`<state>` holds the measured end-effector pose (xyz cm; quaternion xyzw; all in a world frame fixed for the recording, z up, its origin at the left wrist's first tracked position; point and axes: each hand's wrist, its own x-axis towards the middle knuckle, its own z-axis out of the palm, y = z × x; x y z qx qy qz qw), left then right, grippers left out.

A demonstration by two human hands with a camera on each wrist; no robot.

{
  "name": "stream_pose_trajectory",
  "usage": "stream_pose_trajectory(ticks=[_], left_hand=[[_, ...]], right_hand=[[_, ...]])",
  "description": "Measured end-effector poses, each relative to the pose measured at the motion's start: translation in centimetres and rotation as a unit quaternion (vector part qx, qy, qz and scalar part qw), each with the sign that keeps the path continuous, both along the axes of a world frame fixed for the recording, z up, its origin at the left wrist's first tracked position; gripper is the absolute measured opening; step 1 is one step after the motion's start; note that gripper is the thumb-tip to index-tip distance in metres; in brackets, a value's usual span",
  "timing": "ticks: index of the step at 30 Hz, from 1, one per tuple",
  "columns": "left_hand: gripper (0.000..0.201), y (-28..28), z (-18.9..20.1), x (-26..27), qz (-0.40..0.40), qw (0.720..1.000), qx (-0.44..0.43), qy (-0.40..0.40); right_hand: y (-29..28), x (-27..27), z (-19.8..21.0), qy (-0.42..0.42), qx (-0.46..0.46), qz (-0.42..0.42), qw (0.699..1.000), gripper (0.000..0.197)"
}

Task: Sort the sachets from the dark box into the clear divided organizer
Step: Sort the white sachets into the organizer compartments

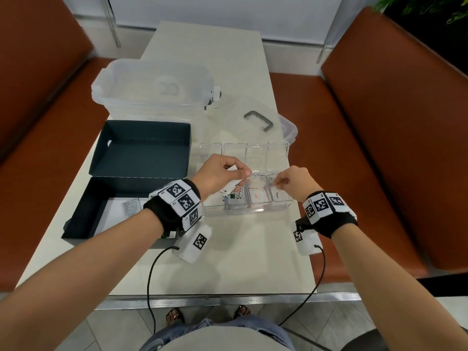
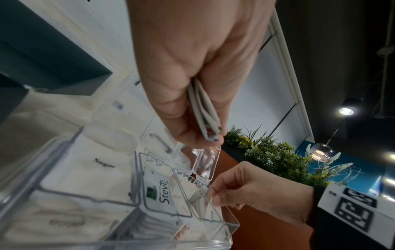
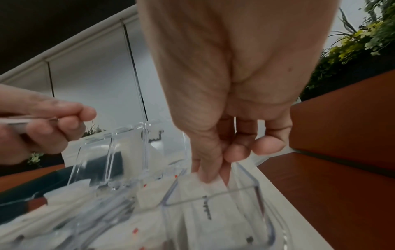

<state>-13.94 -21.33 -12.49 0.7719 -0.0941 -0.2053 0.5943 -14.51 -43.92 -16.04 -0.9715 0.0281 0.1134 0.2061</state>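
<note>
The person stands at a pale table (image 1: pixel 228 262) with both hands over the clear organizer (image 1: pixel 253 210), which lies open near the middle of the table, its lids folded back on the far side. The left hand (image 1: pixel 217 174) grips a small stack of white sachets (image 2: pixel 205 115) between the thumb and the curled fingers, and holds it just above the middle of the organizer. The right hand (image 1: pixel 295 181) pinches one white sachet (image 2: pixel 197 196) with the thumb and the first fingers, and this sachet is partly down in the rightmost near compartment, where other white sachets already lie. In the next compartments there are sachets with red print (image 1: pixel 257 196) and a sachet with the word Stevia (image 1: pixel 238 197). The leftmost compartment holds sugar sachets (image 2: pixel 94 169). The dark box (image 1: pixel 101 214) stands open to the left of the organizer, just beside it, and some white sachets (image 1: pixel 131 207) remain inside on its floor. Its dark lid (image 1: pixel 144 153) lies behind it. Farther back a big clear tub (image 1: pixel 152 89) stands, and a clear cover with a grey handle (image 1: pixel 258 120) lies beside it.
</note>
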Motion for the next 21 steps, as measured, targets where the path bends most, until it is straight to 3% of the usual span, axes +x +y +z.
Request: stream_pose_trajectory(ticks=[5,13,18,21], left_hand=[[0.015,0.2,0.0,-0.1,0.002,1.000,0.007,-0.005],[0.018,0.2,0.4,-0.3,0.009,1.000,0.004,0.013],[0.027,-0.3,1.1,-0.3,0.066,0.985,-0.085,0.132],[0.028,-0.8,1.8,-0.4,0.083,0.968,-0.133,0.196]], right_hand=[[0.7,0.1,-0.6,0.019,-0.034,-0.042,0.998,0.019],[0.9,-0.6,-1.0,-0.054,-0.086,-0.045,0.994,0.016],[2.7,-1.8,1.7,-0.184,0.101,-0.087,0.974,0.012],[5.2,-2.9,3.5,-0.175,0.196,-0.069,0.962,0.018]])
